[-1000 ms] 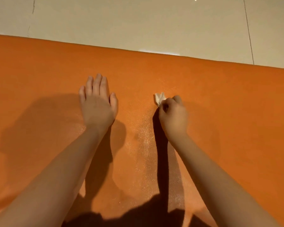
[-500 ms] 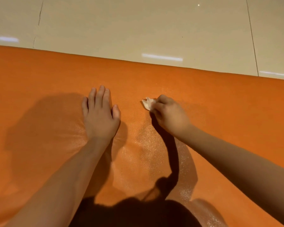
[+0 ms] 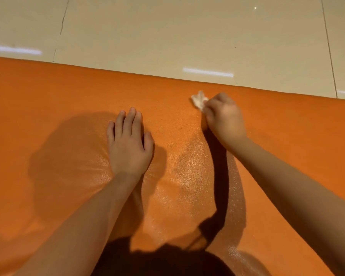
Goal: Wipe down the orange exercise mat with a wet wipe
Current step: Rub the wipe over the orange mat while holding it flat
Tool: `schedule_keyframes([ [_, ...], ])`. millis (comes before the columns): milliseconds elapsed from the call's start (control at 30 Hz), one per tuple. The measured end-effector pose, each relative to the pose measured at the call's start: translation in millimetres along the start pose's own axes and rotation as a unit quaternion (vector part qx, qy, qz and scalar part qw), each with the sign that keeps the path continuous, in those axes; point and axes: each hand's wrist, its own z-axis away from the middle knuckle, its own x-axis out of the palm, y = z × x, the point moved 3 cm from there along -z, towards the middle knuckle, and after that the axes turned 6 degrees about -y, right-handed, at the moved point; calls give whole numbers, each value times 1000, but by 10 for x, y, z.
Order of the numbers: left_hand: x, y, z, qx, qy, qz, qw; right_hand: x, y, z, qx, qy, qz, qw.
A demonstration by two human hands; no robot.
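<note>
The orange exercise mat [image 3: 58,108] fills most of the view, its far edge running across the upper part of the frame. A crumpled white wet wipe [image 3: 199,100] sticks out from my right hand [image 3: 224,118], which grips it with curled fingers and presses it onto the mat close to the far edge. My left hand [image 3: 128,144] lies flat on the mat with straight fingers, palm down, to the left of the wipe. A glistening damp streak [image 3: 193,168] shows on the mat between my two forearms.
Beyond the mat's far edge lies a glossy beige tiled floor [image 3: 167,32] with grout lines and light reflections. Dark shadows of my arms and head fall on the mat near the bottom and left.
My right hand has slid the wipe away from me and to the right, toward the mat's far edge. My left hand has stayed flat in place.
</note>
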Motion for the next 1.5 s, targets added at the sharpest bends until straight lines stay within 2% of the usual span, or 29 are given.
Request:
schedule_keyframes([
  [67, -3, 6, -2, 1, 5, -2, 1000, -16, 129, -112, 129, 59, -11, 990],
  [100, -2, 9, -5, 1, 7, -2, 1000, 15, 98, -146, 174, 77, -21, 981],
  [133, -2, 9, -6, 1, 8, -1, 1000, 59, -2, -180, 182, 84, -35, 979],
  [167, 0, 7, -7, 0, 8, 1, 1000, 109, -145, -209, 151, 72, -50, 985],
  [233, 2, 0, -12, -4, 6, 1, 1000, 216, -420, -236, 1, -1, -44, 999],
  [267, 4, -1, -13, -4, 4, -1, 1000, 240, -471, -258, -66, -33, -27, 997],
  [300, 6, 0, -14, -3, 4, -3, 1000, 220, -457, -321, -96, -48, -7, 994],
  [367, 6, 1, -17, -3, 6, -6, 1000, 143, -308, -468, -40, -19, 12, 999],
  [467, 3, 1, -23, -4, 8, -9, 1000, 129, -147, -590, 161, 36, 22, 986],
  [500, 3, -2, -24, -4, 7, -10, 1000, 157, -240, -604, 165, 38, 19, 985],
  [533, 2, -5, -24, -5, 7, -12, 1000, 204, -394, -618, 129, 29, 6, 991],
  [633, -2, -10, -26, -6, 4, -12, 1000, 373, -813, -580, -87, -64, -27, 994],
  [700, -2, -10, -27, -7, 2, -12, 1000, 345, -802, -618, -149, -89, 7, 985],
  [767, -6, -7, -31, -5, 4, -10, 1000, 261, -609, -682, -86, -44, 35, 995],
  [867, -6, -10, -33, -5, 3, -7, 1000, 178, -317, -574, 117, 33, 38, 992],
  [900, -8, -10, -33, -5, 4, -6, 1000, 194, -363, -497, 121, 47, 23, 991],
  [967, -9, -15, -34, -4, 5, -5, 1000, 287, -589, -338, 20, 27, -19, 999],
  [1033, -10, -15, -32, -3, 6, -2, 1000, 358, -718, -166, -109, -33, -23, 993],
  [1100, -8, -15, -30, 0, 9, 1, 1000, 293, -628, -145, -134, -40, 14, 990],
  [1167, -7, -20, -32, 2, 13, 3, 1000, 184, -414, -163, -43, 26, 42, 998],
  [1233, -6, -23, -34, 4, 14, 7, 1000, 128, -231, -106, 100, 82, 24, 991],
  [1267, -4, -23, -33, 4, 14, 10, 1000, 145, -223, -57, 144, 98, 1, 985],
  [1300, -1, -23, -33, 4, 12, 12, 1000, 172, -287, 0, 149, 107, -21, 983],
  [1367, 2, -24, -28, 3, 10, 13, 1000, 271, -530, 124, 63, 94, -40, 993],
  [1433, 8, -26, -32, 0, 8, 15, 1000, 349, -684, 252, -45, 38, -42, 997],
  [1500, 12, -30, -37, -5, 4, 16, 1000, 303, -630, 274, -71, 28, -18, 997],
])
